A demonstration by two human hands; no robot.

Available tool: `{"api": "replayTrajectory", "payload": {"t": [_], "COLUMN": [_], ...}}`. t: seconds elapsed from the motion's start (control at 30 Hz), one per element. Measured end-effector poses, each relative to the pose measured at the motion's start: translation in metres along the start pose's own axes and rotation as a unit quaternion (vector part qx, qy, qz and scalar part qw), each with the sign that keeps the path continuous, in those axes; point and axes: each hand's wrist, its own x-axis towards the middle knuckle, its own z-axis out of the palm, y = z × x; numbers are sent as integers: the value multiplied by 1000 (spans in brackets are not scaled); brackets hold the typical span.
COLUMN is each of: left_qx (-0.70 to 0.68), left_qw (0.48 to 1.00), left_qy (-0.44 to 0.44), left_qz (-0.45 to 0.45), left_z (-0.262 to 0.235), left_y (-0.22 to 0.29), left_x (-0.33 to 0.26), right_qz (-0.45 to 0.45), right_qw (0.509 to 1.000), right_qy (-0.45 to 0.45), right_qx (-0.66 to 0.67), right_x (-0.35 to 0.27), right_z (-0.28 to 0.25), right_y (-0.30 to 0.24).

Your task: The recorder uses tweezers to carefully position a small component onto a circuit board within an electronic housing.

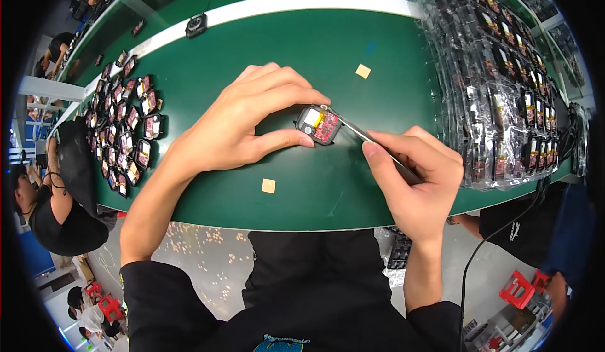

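In the middle of the green table lies a small black electronic device (319,125) with its case open, showing a red circuit board, a white block and yellow tape. My left hand (236,122) grips it from the left, index finger at its top edge and thumb at its lower left corner. From the right, my right hand (419,178) pinches slim metal tweezers (356,130), whose tips touch the device's upper right edge. The tips' exact contact is too small to make out. Two tan squares (269,185) lie on the table, one nearer me and one farther off.
Many similar open devices (126,141) crowd the table's left side. Tall stacks of clear plastic trays (498,100) filled with devices stand at the right. A black device (196,25) sits by the white rail (302,0) at the back. Co-workers (57,207) are at both sides.
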Motion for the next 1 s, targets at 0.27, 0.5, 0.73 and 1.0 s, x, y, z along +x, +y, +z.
{"api": "replayTrajectory", "payload": {"t": [0.27,0.5,0.73,1.0], "left_qx": [-46,-48,-55,-55], "left_qw": [999,998,998,998], "left_qy": [-19,-19,-7,-18], "left_qz": [9,24,-13,-2], "left_z": [5,6,6,5], "left_y": [2,-3,3,-2], "left_x": [-2,0,1,2], "right_qz": [-21,-4,-46,-110], "right_qw": [998,997,996,988], "right_qy": [-50,-60,-36,-26], "right_qx": [-21,-39,-72,-102], "right_x": [2,2,1,-1], "right_z": [1,3,-1,6], "right_y": [4,3,1,8]}}
